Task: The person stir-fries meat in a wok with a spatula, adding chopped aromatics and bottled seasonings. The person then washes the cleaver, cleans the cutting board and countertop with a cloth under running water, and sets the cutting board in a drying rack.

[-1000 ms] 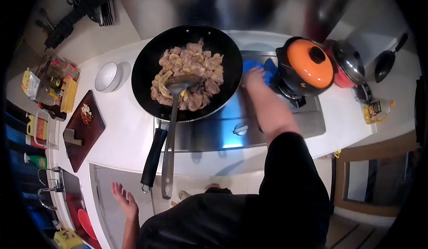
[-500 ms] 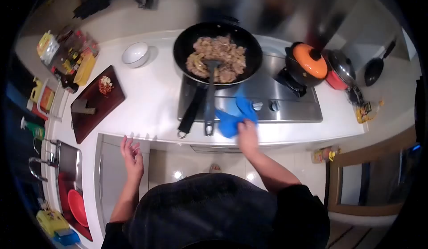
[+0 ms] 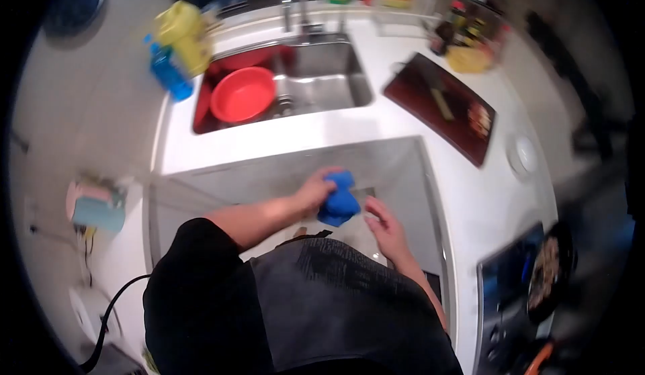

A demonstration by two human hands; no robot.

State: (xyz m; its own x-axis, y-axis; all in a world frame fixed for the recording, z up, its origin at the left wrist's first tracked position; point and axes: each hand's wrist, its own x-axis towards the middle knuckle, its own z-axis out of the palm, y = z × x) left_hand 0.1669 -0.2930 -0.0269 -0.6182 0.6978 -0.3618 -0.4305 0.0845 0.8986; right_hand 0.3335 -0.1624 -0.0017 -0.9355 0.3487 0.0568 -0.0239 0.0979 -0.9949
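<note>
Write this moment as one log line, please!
left hand: holding blue cloth | right hand: open, nearby | red basin: in sink

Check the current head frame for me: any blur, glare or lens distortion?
Head view: strong fisheye, black corners, white counter curving at right; head view: bright glints in the steel sink; head view: cutting board and wok look smeared, but the blue cloth reads clearly enough.

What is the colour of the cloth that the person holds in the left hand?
The cloth is blue; it shows best in the head view.
</note>
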